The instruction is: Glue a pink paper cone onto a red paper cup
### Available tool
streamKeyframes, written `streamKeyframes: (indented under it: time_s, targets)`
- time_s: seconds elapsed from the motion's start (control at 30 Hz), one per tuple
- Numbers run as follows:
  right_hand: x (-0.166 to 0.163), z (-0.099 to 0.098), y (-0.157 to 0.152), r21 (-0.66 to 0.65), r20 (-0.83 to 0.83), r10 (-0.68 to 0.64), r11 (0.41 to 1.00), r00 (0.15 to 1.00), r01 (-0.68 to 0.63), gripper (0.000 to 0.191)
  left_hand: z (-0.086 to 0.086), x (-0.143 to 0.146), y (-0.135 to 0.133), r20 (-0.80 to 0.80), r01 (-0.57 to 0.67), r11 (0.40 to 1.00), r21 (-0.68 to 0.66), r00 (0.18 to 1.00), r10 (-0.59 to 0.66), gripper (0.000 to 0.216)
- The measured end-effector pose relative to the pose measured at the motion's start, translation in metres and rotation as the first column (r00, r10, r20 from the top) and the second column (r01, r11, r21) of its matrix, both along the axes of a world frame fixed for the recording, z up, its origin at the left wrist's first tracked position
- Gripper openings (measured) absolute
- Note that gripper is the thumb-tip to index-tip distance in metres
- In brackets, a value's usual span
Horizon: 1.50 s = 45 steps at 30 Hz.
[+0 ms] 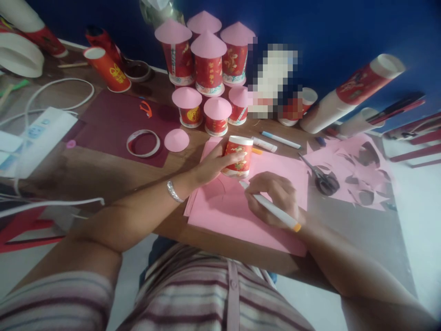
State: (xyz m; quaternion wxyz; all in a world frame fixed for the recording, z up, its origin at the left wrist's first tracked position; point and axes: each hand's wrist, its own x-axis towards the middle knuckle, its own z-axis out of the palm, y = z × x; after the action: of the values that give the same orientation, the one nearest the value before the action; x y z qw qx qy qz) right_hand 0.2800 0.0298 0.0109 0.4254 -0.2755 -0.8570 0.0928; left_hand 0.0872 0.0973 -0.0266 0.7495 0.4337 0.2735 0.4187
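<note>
My left hand (215, 163) is wrapped round a red paper cup (237, 156) that stands upside down on a stack of pink paper sheets (241, 211). My right hand (272, 195) is closed on a white pen (272, 207) with an orange end. The pen's tip touches the pink paper right at the foot of the cup. A faint curved line shows on the paper to the left of the cup.
Several red cups topped with pink paper cones (206, 59) stand behind. A loose pink cone (176, 139) and a tape ring (143, 143) lie on a dark red sheet (113, 124). Scissors (322, 177) rest on pink offcuts (358, 170) at the right. Markers (280, 139) lie nearby.
</note>
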Motion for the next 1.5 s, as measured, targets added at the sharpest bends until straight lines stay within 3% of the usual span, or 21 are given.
streamKeyframes:
  time_s: [0.4,0.57,0.9,1.17,1.5]
  targets:
    - [-0.0008,-0.0011,0.0013,0.002,-0.023,0.070,0.998,0.997,-0.070,0.021,0.0037,0.0014,0.0014,0.089,-0.080,0.996,0.030,0.993,0.077,0.031]
    - [-0.0011,-0.0006,0.0011,-0.003,-0.010,0.088,0.996,0.996,-0.088,0.022,0.0023,0.0020,0.0026,0.082,-0.117,0.993,-0.034,0.989,0.120,0.041]
    - [-0.0046,-0.0022,-0.0017,-0.010,-0.003,0.127,0.992,0.992,-0.127,0.022,0.0010,0.0020,0.0008,-0.041,-0.075,0.997,-0.006,0.996,0.075,0.054]
    - [-0.0003,-0.0036,0.0054,0.123,-0.046,-0.034,0.992,0.998,0.039,0.027,0.0060,-0.0002,0.0009,0.024,-0.026,1.000,0.000,0.999,0.026,0.040]
    - [0.0013,-0.0044,0.0043,0.115,0.025,-0.061,0.992,0.998,0.058,0.026,0.0031,-0.0011,0.0003,-0.042,0.012,1.000,-0.027,0.999,-0.013,0.044]
